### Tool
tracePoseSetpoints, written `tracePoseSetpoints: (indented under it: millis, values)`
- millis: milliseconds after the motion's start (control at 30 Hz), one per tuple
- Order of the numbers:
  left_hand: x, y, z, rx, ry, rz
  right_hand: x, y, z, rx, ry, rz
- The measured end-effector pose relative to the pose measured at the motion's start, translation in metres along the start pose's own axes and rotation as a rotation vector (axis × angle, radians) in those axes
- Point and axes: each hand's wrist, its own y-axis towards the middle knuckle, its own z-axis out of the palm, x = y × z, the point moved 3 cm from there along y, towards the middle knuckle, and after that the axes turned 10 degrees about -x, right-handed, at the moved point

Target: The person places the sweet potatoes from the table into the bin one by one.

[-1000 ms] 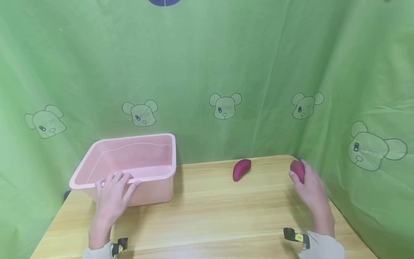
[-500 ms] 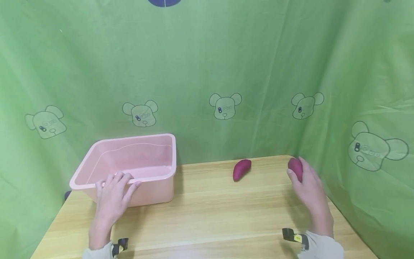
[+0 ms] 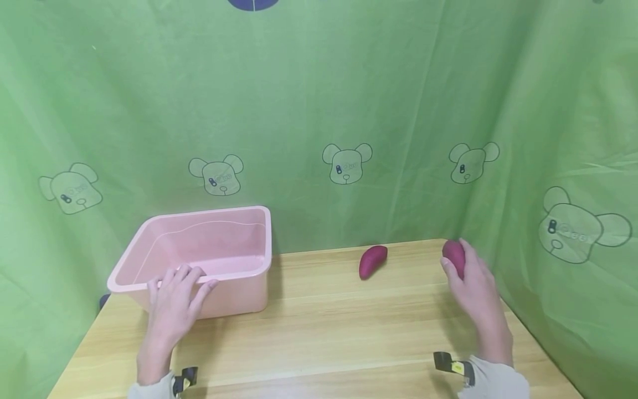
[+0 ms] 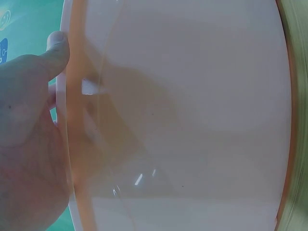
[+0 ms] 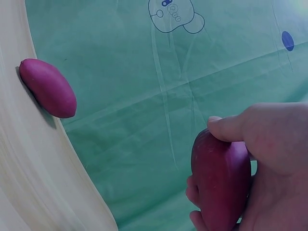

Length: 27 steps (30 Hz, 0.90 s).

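Pale greyish sleeves, black wrist straps, small yellow labels, dark jutting wrist pieces, bare fingers

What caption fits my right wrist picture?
A right hand grips a plump, magenta, sweet-potato-shaped object while a similar one lies on the pale wooden table.

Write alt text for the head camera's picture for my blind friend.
A person's right hand holds a purple sweet potato; the left hand grips a pink tub by its near rim. A second sweet potato lies on the wooden table before a green curtain.
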Motion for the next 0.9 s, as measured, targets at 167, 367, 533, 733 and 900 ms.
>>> tracePoseSetpoints:
  millis: [167, 367, 533, 733, 900]
  values:
    - [0.0, 0.0, 0.0, -0.002, -0.002, 0.001, 0.004, 0.0, -0.001, 0.002, 0.009, -0.001]
    - [0.0, -0.001, -0.001, 0.0, -0.004, 0.002, 0.008, 0.0, 0.0, 0.008, 0.014, -0.033]
    - [0.001, -0.001, -0.001, 0.002, -0.004, 0.001, 0.011, 0.0, 0.001, 0.022, 0.012, -0.049]
    - [0.0, 0.0, -0.001, -0.005, -0.012, 0.006, 0.015, -0.001, -0.001, 0.034, 0.021, -0.048]
    - [0.0, 0.0, -0.001, -0.004, -0.013, 0.005, 0.021, -0.002, -0.002, 0.024, 0.021, -0.057]
